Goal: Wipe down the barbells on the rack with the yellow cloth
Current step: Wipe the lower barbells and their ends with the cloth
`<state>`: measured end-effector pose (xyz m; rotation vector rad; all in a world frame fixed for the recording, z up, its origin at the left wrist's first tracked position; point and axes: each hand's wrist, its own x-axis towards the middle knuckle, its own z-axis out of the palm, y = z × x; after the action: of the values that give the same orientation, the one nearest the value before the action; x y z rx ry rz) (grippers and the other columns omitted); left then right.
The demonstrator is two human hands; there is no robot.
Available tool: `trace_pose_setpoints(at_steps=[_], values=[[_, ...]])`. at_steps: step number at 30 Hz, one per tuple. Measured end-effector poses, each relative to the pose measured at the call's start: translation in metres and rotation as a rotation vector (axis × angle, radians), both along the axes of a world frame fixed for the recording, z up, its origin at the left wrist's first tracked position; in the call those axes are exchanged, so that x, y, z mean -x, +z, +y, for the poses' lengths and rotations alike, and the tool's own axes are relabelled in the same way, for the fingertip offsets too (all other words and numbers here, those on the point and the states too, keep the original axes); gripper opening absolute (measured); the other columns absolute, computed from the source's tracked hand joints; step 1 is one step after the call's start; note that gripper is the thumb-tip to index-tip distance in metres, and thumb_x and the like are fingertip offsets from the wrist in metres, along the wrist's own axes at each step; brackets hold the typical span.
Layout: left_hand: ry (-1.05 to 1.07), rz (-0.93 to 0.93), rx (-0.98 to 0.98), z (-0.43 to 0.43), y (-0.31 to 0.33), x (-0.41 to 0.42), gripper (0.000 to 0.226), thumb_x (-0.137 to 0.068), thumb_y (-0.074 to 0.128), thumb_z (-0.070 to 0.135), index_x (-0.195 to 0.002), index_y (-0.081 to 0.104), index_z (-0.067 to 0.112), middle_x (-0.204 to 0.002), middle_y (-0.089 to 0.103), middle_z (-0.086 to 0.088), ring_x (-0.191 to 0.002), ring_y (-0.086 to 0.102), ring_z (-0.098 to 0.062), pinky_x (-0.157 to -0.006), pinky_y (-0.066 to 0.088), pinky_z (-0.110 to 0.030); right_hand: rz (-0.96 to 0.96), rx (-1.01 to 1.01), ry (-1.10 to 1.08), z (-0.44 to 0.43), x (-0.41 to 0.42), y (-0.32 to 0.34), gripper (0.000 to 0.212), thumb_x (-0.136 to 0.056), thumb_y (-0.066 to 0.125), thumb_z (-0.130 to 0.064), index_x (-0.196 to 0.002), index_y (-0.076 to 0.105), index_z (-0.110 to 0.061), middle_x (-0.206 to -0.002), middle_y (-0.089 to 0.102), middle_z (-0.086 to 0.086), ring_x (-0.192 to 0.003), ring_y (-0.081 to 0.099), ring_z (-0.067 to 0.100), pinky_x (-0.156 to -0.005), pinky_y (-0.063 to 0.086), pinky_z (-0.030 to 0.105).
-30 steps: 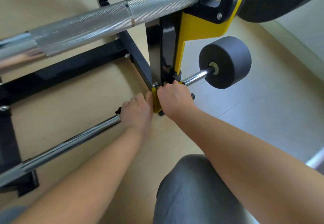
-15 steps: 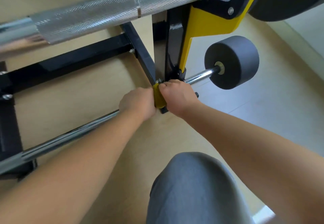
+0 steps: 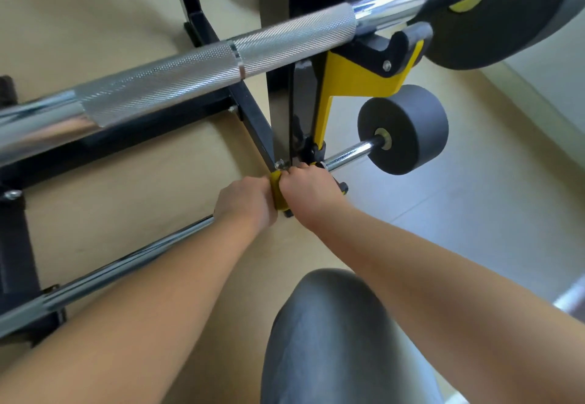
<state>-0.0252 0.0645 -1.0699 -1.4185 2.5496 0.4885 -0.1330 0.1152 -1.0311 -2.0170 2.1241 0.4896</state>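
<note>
The thin chrome barbell (image 3: 126, 264) lies low on the black steel rack (image 3: 278, 55). Its long axis runs from the lower left up to the right, where it ends in a small dark grey cylindrical weight (image 3: 403, 129). Both hands sit on it side by side, right by the rack's upright, with a strip of the yellow cloth (image 3: 277, 193) showing between them, apparently wrapped round the bar. The right hand (image 3: 305, 190) is curled tight on the cloth. The left hand (image 3: 243, 204) is closed over the bar just beside the cloth and touches it, though its fingers are hidden under the bar. From there the long bare stretch of bar runs away to the left, on the left hand's side, and only a short stub leads right to the weight. Any further wiping here would probably slide along that axis. A thick knurled silver barbell (image 3: 190, 68) rests higher up in a yellow-and-black hook (image 3: 380, 65), roughly parallel, and carries a large black plate (image 3: 506, 8). No brand, label or writing can be read anywhere.
</note>
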Motion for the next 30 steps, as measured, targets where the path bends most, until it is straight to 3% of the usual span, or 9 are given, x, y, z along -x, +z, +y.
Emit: trace_pose_setpoints(at_steps=[3,7,10,13,18,21,26,28,30], values=[[0.011,0.026,-0.019,0.001,-0.003,-0.001,0.008,-0.087,0.049,0.022,-0.08,0.053,0.023,-0.075,0.058,0.002,-0.071,0.06,-0.03,-0.067,0.052,-0.036,0.062,-0.117,0.025,-0.023,-0.008,0.012,0.021,-0.091,0.069,-0.018,-0.11,0.067,-0.009,-0.092,0.059,0.006,-0.08,0.055,0.025,-0.066,0.048,0.039],[-0.029,0.018,0.004,0.0,-0.01,-0.003,0.01,-0.086,0.052,0.024,-0.078,0.058,0.024,-0.067,0.06,0.004,-0.058,0.058,-0.02,-0.058,0.051,-0.031,0.117,-0.158,0.055,-0.044,-0.006,0.02,0.016,-0.092,0.067,-0.02,-0.107,0.067,-0.012,-0.081,0.055,0.004,-0.077,0.056,0.027,-0.069,0.05,0.039],[-0.031,0.005,-0.003,-0.004,-0.005,-0.001,0.008,-0.086,0.055,0.026,-0.08,0.059,0.023,-0.071,0.058,0.003,-0.064,0.058,-0.024,-0.06,0.047,-0.031,0.069,-0.072,0.034,-0.02,0.001,0.009,0.013,-0.094,0.064,-0.019,-0.105,0.065,-0.011,-0.095,0.064,0.006,-0.086,0.061,0.027,-0.078,0.054,0.039],[-0.031,-0.007,0.046,-0.001,-0.003,-0.001,0.003,-0.084,0.061,0.026,-0.083,0.058,0.026,-0.069,0.05,0.003,-0.065,0.052,-0.024,-0.059,0.042,-0.031,0.071,0.094,0.054,0.016,0.0,-0.004,0.04,-0.097,0.059,-0.017,-0.132,0.052,-0.001,-0.127,0.06,0.015,-0.115,0.057,0.032,-0.083,0.052,0.04],[-0.04,0.034,0.043,-0.003,-0.008,-0.004,0.005,-0.086,0.061,0.029,-0.085,0.063,0.025,-0.069,0.054,0.004,-0.061,0.052,-0.021,-0.056,0.04,-0.028,0.108,0.031,0.074,0.006,0.003,-0.003,0.047,-0.098,0.061,-0.022,-0.137,0.048,0.0,-0.131,0.058,0.016,-0.116,0.056,0.031,-0.084,0.052,0.039],[-0.051,0.06,0.049,-0.001,-0.007,-0.004,0.01,-0.087,0.054,0.029,-0.084,0.063,0.027,-0.07,0.058,0.004,-0.06,0.052,-0.024,-0.054,0.039,-0.029,0.196,-0.024,0.054,-0.002,-0.011,-0.001,0.033,-0.098,0.06,-0.017,-0.129,0.056,-0.005,-0.123,0.063,0.012,-0.108,0.06,0.028,-0.088,0.049,0.04],[-0.065,0.07,0.133,0.007,-0.003,-0.007,0.008,-0.091,0.055,0.029,-0.089,0.061,0.023,-0.066,0.05,0.004,-0.059,0.049,-0.023,-0.055,0.038,-0.032,0.115,-0.065,-0.061,-0.008,-0.01,0.003,0.013,-0.097,0.061,-0.016,-0.109,0.066,-0.013,-0.093,0.063,0.004,-0.085,0.062,0.026,-0.075,0.051,0.04],[-0.094,0.103,0.156,0.01,0.0,-0.01,0.013,-0.091,0.061,0.029,-0.102,0.058,0.022,-0.079,0.056,0.002,-0.066,0.052,-0.023,-0.059,0.038,-0.033,0.099,-0.01,-0.013,0.004,-0.002,0.002,0.026,-0.095,0.064,-0.016,-0.12,0.062,-0.01,-0.109,0.066,0.008,-0.098,0.063,0.028,-0.082,0.053,0.042],[-0.157,0.181,0.166,0.01,-0.006,-0.015,0.041,-0.085,0.071,0.032,-0.121,0.054,0.022,-0.111,0.058,-0.001,-0.082,0.06,-0.026,-0.065,0.044,-0.034,0.056,0.007,-0.026,0.016,0.009,0.003,0.03,-0.095,0.061,-0.012,-0.124,0.06,-0.009,-0.114,0.065,0.011,-0.104,0.063,0.032,-0.082,0.052,0.041]])
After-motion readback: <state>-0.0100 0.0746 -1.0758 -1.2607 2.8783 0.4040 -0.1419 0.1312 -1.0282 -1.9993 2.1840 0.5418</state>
